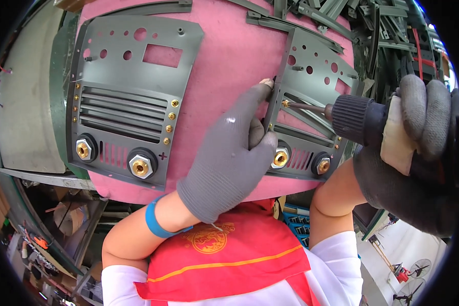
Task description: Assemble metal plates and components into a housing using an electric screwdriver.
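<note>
On the right lies a dark grey metal front panel [311, 84] with round holes, slanted slats and two brass-centred sockets along its lower edge. My left hand [229, 153], in a grey glove, grips this panel's left edge, thumb near the lower socket [280, 157]. In my gloved right hand [418, 153] is a black power screwdriver [359, 118], held level. Its bit points left and meets a brass screw [285, 103] at the panel's left edge. A similar panel [132, 76] lies to the left, with its slats, brass screws and two sockets in place.
Both panels rest on a pink mat [224, 56]. Grey metal strips [331, 20] are heaped at the far right, and a long strip [148, 8] lies at the back left. Blue bins [297, 224] stand below the table's front edge. A fan [421, 268] stands on the floor.
</note>
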The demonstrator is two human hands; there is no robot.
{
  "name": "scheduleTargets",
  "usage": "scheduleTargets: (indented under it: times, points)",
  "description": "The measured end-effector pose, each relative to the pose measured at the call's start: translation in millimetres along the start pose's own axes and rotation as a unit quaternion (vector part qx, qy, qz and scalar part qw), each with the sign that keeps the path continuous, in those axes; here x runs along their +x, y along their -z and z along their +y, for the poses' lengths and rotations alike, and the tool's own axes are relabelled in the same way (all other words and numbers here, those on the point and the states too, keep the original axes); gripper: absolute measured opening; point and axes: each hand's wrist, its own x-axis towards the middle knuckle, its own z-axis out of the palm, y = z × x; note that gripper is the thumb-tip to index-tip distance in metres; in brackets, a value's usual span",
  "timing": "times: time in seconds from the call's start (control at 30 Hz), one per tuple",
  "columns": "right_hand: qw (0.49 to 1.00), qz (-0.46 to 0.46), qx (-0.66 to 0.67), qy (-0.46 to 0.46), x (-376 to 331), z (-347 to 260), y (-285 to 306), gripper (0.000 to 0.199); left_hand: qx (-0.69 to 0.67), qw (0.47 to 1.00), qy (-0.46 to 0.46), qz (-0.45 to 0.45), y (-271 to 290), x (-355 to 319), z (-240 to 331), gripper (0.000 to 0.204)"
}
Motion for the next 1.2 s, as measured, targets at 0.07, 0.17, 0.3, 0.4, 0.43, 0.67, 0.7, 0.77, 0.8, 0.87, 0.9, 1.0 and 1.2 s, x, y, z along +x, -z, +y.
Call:
scheduleTargets:
  times: [0.07, 0.17, 0.3, 0.4, 0.43, 0.67, 0.7, 0.77, 0.8, 0.87, 0.9, 1.0, 1.2]
  points:
    - [1.0, 0.001, -0.006, -0.002, -0.6, 5.2, -5.4, 0.011, 0.021, 0.999, -0.012, -0.022, 3.2, 2.4, -1.1, 0.059]
    - [1.0, -0.002, -0.011, -0.004, -3.0, 4.1, -5.7, 0.011, 0.022, 0.999, -0.023, -0.004, 0.4, 1.2, -2.2, 0.055]
    - [1.0, -0.009, -0.016, -0.004, -3.1, 5.2, -10.0, 0.011, 0.025, 0.999, -0.042, 0.018, -4.3, -0.8, -5.1, 0.047]
    - [1.0, -0.012, -0.022, -0.003, -5.5, -3.5, -13.1, 0.011, 0.023, 0.997, -0.046, 0.051, -9.9, -4.1, -5.4, 0.045]
    - [1.0, -0.013, -0.025, -0.002, -2.2, 6.6, -12.5, 0.011, 0.028, 0.997, -0.041, 0.057, -10.0, -4.8, -4.1, 0.042]
    - [0.999, -0.025, -0.048, 0.005, -5.8, 5.2, -30.2, 0.012, 0.026, 0.996, -0.031, 0.074, -10.8, -8.7, -4.4, 0.037]
    - [0.998, -0.028, -0.051, 0.007, -4.8, 5.5, -31.4, 0.012, 0.024, 0.996, -0.032, 0.076, -10.9, -8.4, -5.8, 0.037]
    - [0.998, -0.044, -0.053, -0.003, -3.8, 5.1, -34.2, 0.012, 0.04, 0.994, -0.048, 0.085, -10.8, -8.8, -8.6, 0.038]
    - [0.997, -0.055, -0.055, -0.013, -3.9, 4.5, -35.8, 0.013, 0.038, 0.994, -0.048, 0.086, -10.0, -9.5, -9.2, 0.038]
    - [0.995, -0.079, -0.059, -0.031, -2.3, 3.2, -37.9, 0.015, 0.01, 0.997, -0.046, 0.066, -7.8, -9.3, -8.4, 0.038]
    - [0.993, -0.091, -0.061, -0.039, -0.7, 2.4, -38.5, 0.016, 0.009, 0.997, -0.048, 0.067, -5.6, -11.3, -4.3, 0.038]
    - [0.988, -0.122, -0.066, -0.064, 1.7, 0.8, -39.0, 0.021, -0.057, 0.997, 0.021, 0.037, 8.9, -19.5, 9.1, 0.035]
    - [0.974, -0.18, -0.074, -0.115, 2.4, -3.8, -34.5, 0.03, -0.189, 0.978, 0.082, -0.043, 32.6, -14.7, 10.7, 0.037]
